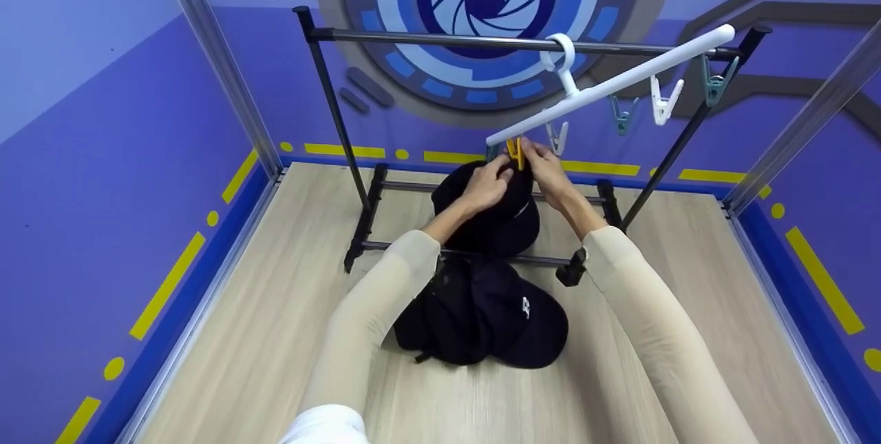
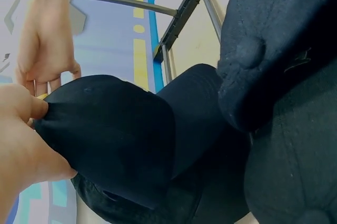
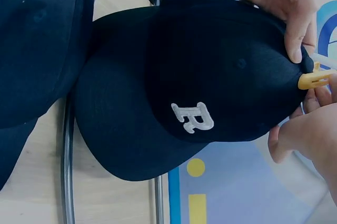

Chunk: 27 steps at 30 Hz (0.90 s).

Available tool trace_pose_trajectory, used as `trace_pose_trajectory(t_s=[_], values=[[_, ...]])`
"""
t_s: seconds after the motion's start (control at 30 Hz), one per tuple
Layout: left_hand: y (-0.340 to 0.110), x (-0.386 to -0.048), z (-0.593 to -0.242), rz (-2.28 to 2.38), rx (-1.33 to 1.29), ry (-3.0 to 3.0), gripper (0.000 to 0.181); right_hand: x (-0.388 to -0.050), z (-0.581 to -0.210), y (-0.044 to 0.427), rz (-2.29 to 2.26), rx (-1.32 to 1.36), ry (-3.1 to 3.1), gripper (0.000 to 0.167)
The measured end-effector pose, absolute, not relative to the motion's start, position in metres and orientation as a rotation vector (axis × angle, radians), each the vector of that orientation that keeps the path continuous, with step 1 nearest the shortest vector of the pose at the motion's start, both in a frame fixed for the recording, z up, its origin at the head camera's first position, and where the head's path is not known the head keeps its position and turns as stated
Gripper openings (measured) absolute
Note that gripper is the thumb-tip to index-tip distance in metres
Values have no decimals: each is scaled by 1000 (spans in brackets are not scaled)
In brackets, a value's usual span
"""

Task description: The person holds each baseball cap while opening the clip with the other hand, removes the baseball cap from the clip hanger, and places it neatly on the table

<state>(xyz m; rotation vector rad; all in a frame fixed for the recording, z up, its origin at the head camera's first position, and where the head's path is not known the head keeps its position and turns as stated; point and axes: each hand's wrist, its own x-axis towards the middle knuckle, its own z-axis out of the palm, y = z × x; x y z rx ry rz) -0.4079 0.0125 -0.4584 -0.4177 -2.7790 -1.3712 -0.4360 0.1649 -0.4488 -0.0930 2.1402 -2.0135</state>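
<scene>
A dark baseball cap (image 3: 226, 66) with a white letter R hangs crown-up from a yellow clip (image 1: 515, 153) at the low end of the tilted white hanger (image 1: 619, 86). With thumb and fingers, my left hand (image 1: 487, 186) pinches the crown beside the clip, also seen in the left wrist view. My right hand (image 1: 547, 170) is on the clip's other side, its fingers gripping the yellow clip (image 3: 315, 79) in the right wrist view. More dark caps (image 1: 482, 316) lie in front on the floor, partly behind my left sleeve.
The hanger hooks over the top bar (image 1: 440, 39) of a black rack, whose lower bars (image 1: 544, 260) cross near the floor. White clips (image 1: 664, 101) and grey-green clips (image 1: 718, 82) dangle from the hanger. Blue-purple walls (image 1: 124, 120) enclose the wood-look floor (image 1: 261, 306).
</scene>
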Motion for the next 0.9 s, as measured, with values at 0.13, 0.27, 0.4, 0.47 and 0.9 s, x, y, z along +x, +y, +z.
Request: trace_pose_trajectory(t_s=[0.13,0.27,0.4,0.47,0.9], values=[[13,-407,-461,-1336,-410,-2792,35,-437,-449,165,-2060,-72,2088,56],[12,-408,-459,-1344,-399,-2804,37,-439,-446,164,-2120,-58,1987,40],[12,-407,-460,-1333,-416,-2814,40,-440,-443,163,-2197,-17,1892,35],[12,-406,-462,-1309,-442,-2811,39,-440,-442,163,-2227,4,1874,34],[1,-395,-466,-1134,-634,-2855,18,-439,-440,169,-2204,-52,1920,29]])
